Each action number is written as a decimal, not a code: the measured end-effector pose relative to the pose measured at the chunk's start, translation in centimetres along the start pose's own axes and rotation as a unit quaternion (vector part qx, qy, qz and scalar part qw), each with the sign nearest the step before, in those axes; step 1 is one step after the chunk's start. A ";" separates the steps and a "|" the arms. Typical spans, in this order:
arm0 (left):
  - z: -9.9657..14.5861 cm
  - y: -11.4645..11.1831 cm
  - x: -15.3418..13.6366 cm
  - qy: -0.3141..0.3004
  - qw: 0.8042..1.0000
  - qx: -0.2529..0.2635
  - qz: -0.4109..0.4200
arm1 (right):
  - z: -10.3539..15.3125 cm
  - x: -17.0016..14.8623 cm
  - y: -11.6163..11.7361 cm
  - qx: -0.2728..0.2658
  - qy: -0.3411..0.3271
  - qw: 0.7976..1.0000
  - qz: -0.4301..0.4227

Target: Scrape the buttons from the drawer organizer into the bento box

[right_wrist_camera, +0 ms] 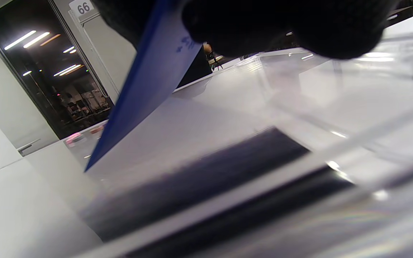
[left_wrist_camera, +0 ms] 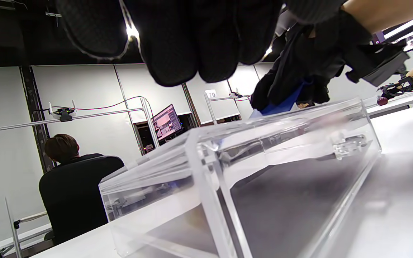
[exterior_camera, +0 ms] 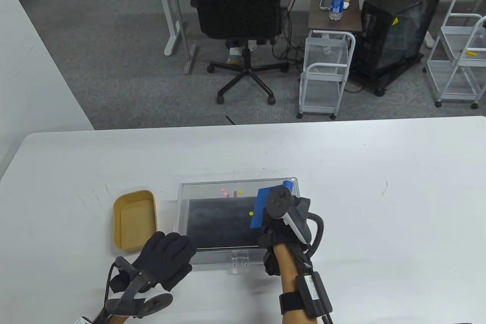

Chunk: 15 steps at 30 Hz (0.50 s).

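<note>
Holding the blue scraper (exterior_camera: 261,208) in my right hand (exterior_camera: 283,217), I am keeping its blade angled down inside the clear drawer organizer (exterior_camera: 207,255), over the dark liner. My left hand (exterior_camera: 165,259) is resting at the organizer's near left corner, fingers spread loosely and gripping nothing; whether it is actually pressing the wall I cannot tell. One yellow button (exterior_camera: 250,213) is lying just left of the blade, and a small cluster of pink and purple buttons (exterior_camera: 229,192) is sitting farther from my right hand, near the far wall. The tan bento box (exterior_camera: 134,221) is standing just beyond my left hand, beside the organizer's left wall. I am judging the buttons light and skittish, likely to hop or slide on the liner, so a flat, slow sweep seems wise. The organizer looks stiff but slippery on the tabletop, so bracing that corner should be helping.
</note>
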<state>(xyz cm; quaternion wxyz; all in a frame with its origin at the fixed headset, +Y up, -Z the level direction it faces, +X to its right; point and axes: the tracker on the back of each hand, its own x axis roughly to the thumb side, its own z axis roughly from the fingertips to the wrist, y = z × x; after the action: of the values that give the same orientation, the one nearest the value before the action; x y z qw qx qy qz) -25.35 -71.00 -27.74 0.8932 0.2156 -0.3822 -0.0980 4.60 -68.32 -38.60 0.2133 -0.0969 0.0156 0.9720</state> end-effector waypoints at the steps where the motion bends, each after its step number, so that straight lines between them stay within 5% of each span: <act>1: 0.0 0.0 0.0 -0.001 1.000 0.000 0.000 | -0.1 0.2 0.0 0.001 -0.001 1.000 0.002; 15: 0.0 0.2 0.3 -0.006 1.000 0.004 0.003 | -1.2 2.8 0.8 0.019 -0.027 0.999 0.013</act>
<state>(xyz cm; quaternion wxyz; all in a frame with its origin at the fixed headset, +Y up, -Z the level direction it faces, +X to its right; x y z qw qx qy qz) -25.15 -70.98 -27.44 0.8903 0.2175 -0.3886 -0.0956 2.03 -67.98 -40.30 0.2023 -0.0661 0.0291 0.9766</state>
